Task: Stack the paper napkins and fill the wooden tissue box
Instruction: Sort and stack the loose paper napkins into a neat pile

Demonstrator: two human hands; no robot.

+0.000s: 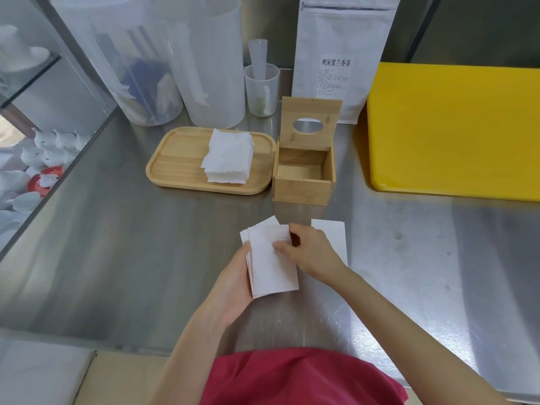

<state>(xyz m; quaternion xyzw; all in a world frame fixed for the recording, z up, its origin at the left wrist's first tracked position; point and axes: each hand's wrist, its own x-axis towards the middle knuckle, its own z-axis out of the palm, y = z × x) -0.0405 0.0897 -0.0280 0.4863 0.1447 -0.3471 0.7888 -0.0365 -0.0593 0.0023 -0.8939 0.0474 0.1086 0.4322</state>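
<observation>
My left hand (233,283) holds a stack of folded white napkins (270,264) from below and the left side, above the steel counter. My right hand (311,249) pinches the stack's top right edge with thumb and fingers. Another folded napkin (333,235) lies flat on the counter, partly under my right hand. The wooden tissue box (302,190) stands beyond my hands with nothing inside; its lid (309,124), with an oval hole, is swung upright. To the box's left a wooden tray (175,159) carries a pile of unfolded white napkins (229,154).
A yellow cutting board (455,133) lies at the right. Behind the box stand a white tea pouch (336,54), a small measuring cup (261,89) and two tall translucent containers (210,62). A glass case of white cups (38,159) borders the counter's left edge.
</observation>
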